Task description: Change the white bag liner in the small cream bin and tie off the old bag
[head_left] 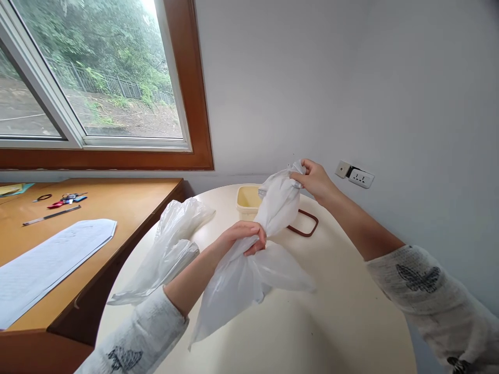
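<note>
Containers first; clock set on the round table, 12 at the far wall. Pale yellow rectangular plastic tub (245, 212) at 12, near the far edge; bag blocks its right side, so can't tell its full contents. White translucent plastic bag (278, 209) in my hands, twisted and bunched, from the middle up toward 1, loose ends flaring to 7 and 4. Can't tell if anything's inside it. Crumpled white plastic bag heap (171, 239) at 10; one bag or two, can't tell. Reddish-brown rounded rectangular frame (300, 232) lies at 1, partly behind my bag.

Surface: cream round tabletop (331, 317). Orange-brown wooden tabletop (136, 202) at 9 to 10, carrying white written-on paper sheets (58, 259), a slim dark-and-silver pen (52, 215), a key bunch with red and blue bits (70, 198) and a small black ring (43, 197). Wood-framed sliding window (113, 78) at 11, greenery and a fence outside. Pale grey wall (292, 78), white power socket (362, 178) at 2.

Hands: left hand (251, 236) curled round the bag's waist, forearm in from 7. Right hand (310, 179) higher, pinching the bag's top end at 1, forearm in from 4. Both sleeves (409, 275) light grey, butterfly-printed, bunched around the forearms.
</note>
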The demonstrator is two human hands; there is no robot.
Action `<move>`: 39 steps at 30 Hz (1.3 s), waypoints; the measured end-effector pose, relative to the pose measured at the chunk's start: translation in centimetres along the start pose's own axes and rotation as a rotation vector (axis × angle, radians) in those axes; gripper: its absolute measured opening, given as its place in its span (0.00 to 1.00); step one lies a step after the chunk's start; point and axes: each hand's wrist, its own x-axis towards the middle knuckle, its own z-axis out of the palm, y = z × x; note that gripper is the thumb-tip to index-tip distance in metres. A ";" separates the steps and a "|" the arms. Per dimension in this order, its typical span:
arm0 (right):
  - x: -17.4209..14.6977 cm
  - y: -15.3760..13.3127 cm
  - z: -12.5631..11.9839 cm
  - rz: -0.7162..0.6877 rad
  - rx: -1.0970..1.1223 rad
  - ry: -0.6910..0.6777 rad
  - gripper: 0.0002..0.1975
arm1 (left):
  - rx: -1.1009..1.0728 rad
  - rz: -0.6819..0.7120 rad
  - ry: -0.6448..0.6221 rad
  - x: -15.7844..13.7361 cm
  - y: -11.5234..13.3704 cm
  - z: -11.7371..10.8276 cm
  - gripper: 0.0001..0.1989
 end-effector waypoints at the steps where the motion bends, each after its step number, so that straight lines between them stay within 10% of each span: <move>1: 0.0 0.0 -0.2 -0.015 -0.039 0.038 0.11 | 0.018 -0.025 0.001 0.1 -0.1 -0.2 0.13; 7: -1.6 -2.9 -2.2 -0.298 -0.092 0.327 0.15 | -0.025 -0.202 0.052 0.4 -0.5 -1.2 0.13; 11: -5.1 -6.1 -1.9 -0.455 -0.077 -0.135 0.11 | -0.022 -0.265 0.005 0.1 -0.6 -1.2 0.16; 17: -7.5 -4.6 1.2 -0.287 -0.400 -0.918 0.47 | -0.109 -0.319 -0.059 -0.4 -0.4 -0.7 0.19; 24: -7.4 1.1 4.0 -0.062 -0.563 -1.087 0.05 | 0.211 -0.184 -0.028 -1.8 -1.2 -0.4 0.09; 30: -6.3 2.9 2.8 0.013 -0.518 -1.020 0.04 | 0.507 -0.133 -0.019 -4.7 -2.5 -1.2 0.44; 39: -6.6 4.0 1.4 0.197 -0.844 -1.514 0.22 | 1.225 -0.297 0.094 -11.2 -4.8 -2.1 0.59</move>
